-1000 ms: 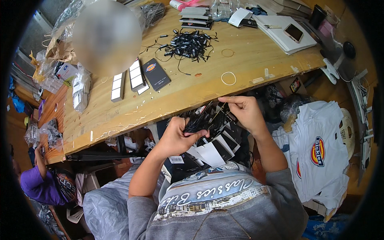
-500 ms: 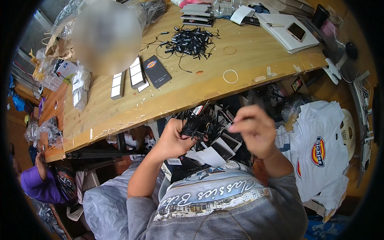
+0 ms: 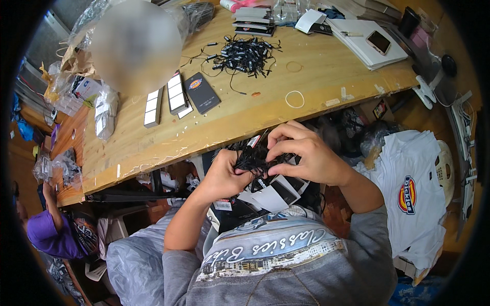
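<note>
Bunched in my left hand (image 3: pixel 223 176) is a bundle of black tag strings (image 3: pixel 248 160), held at the table's front edge above my lap. My right hand (image 3: pixel 311 157) is bent in from the right, its curled fingers and thumb at the bundle's right side, closing on some of the strings; the exact fingertip contact is partly hidden. Below both hands lie black and white hang tags (image 3: pixel 273 198), some fanned out, their strings running up toward the bundle. A heap of similar black strings (image 3: pixel 244 55) lies on the wooden table (image 3: pixel 245 109).
On the table are a black card (image 3: pixel 203 93), stacks of white-labelled tags (image 3: pixel 152 108), a white rubber band (image 3: pixel 294 99) and a phone (image 3: pixel 378 42) on white sheets. White printed shirts (image 3: pixel 413 194) are piled at right. A person in purple (image 3: pixel 53 232) is at far left.
My right hand has come left and up from beside the tags to the string bundle. My left hand keeps its hold, almost unmoved.
</note>
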A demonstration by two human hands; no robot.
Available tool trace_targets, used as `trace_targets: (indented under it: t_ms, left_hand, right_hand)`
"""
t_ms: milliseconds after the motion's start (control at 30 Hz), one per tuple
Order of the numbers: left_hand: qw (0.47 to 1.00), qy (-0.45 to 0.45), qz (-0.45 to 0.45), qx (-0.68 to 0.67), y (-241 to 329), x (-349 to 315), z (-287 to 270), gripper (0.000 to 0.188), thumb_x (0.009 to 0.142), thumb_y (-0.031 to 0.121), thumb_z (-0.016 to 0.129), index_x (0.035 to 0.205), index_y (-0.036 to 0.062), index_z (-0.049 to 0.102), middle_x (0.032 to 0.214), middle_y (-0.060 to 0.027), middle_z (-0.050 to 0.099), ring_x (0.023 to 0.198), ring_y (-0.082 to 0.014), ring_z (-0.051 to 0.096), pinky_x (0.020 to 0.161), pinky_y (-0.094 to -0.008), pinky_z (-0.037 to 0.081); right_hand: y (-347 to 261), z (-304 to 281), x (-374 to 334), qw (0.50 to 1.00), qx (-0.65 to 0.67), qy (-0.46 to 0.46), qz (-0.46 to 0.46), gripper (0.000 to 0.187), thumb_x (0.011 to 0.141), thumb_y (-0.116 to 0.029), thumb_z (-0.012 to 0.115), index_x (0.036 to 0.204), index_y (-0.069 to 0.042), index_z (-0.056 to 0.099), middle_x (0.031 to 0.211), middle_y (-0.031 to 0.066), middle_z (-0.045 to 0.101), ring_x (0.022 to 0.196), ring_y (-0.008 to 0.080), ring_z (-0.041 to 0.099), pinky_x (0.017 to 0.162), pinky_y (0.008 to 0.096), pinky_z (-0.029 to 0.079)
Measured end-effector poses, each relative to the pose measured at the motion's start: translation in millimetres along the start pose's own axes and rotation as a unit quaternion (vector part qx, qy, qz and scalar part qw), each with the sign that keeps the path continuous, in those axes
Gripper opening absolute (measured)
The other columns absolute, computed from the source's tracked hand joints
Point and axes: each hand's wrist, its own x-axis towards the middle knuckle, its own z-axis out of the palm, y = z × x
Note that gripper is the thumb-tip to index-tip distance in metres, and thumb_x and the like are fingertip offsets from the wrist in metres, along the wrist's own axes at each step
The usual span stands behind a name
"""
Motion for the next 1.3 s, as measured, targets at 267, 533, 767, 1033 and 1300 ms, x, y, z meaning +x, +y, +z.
trace_targets:
  t_ms: [267,533,767,1033,1300]
  left_hand:
    - [0.998,-0.004,0.001,-0.065,-6,1,3,0.012,0.067,-0.004,0.051,0.069,0.0028,0.061,0.046,0.0063,0.042,0.041,-0.0003,0.034,0.038,-0.0172,0.025]
    - [0.998,0.0,-0.021,-0.051,-5,3,2,0.009,0.069,-0.001,0.054,0.071,0.0032,0.061,0.045,0.0083,0.037,0.039,-0.0004,0.034,0.036,-0.0173,0.025]
    - [0.994,0.007,-0.055,-0.095,0,4,0,0.006,0.069,-0.001,0.056,0.07,0.0011,0.061,0.05,0.0079,0.042,0.046,0.0,0.029,0.043,-0.0157,0.024]
    - [0.993,0.013,-0.032,-0.115,-2,5,3,0.008,0.068,-0.004,0.054,0.07,0.0,0.061,0.053,0.007,0.046,0.048,0.0,0.032,0.044,-0.0159,0.025]
    - [0.996,0.002,-0.03,-0.084,-4,4,5,0.009,0.068,-0.003,0.054,0.07,0.0024,0.061,0.051,0.0065,0.045,0.047,0.0,0.032,0.043,-0.0165,0.025]
  right_hand:
    - [36,-8,-11,0.847,0.441,0.148,0.258,0.01,0.078,-0.01,0.049,0.082,-0.001,0.052,0.079,0.0047,0.054,0.068,0.01,0.05,0.064,0.0211,0.04]
    - [12,8,-4,0.979,0.106,-0.034,0.172,0.019,0.066,-0.014,0.066,0.07,0.0,0.054,0.061,0.0007,0.051,0.059,0.0063,0.045,0.054,0.0199,0.036]
    - [36,-11,-24,0.982,0.045,0.102,0.154,0.01,0.069,-0.01,0.059,0.069,0.0,0.058,0.074,0.0082,0.054,0.064,0.0166,0.053,0.058,0.0252,0.041]
    - [6,11,-15,0.951,-0.241,0.098,-0.167,0.02,0.062,-0.014,0.059,0.081,-0.01,0.058,0.086,0.0024,0.051,0.08,0.0179,0.048,0.067,0.0314,0.037]
    - [15,20,-19,0.825,-0.495,0.136,-0.238,0.012,0.064,-0.02,0.052,0.072,-0.012,0.054,0.074,-0.0007,0.047,0.075,0.0137,0.044,0.064,0.0291,0.035]
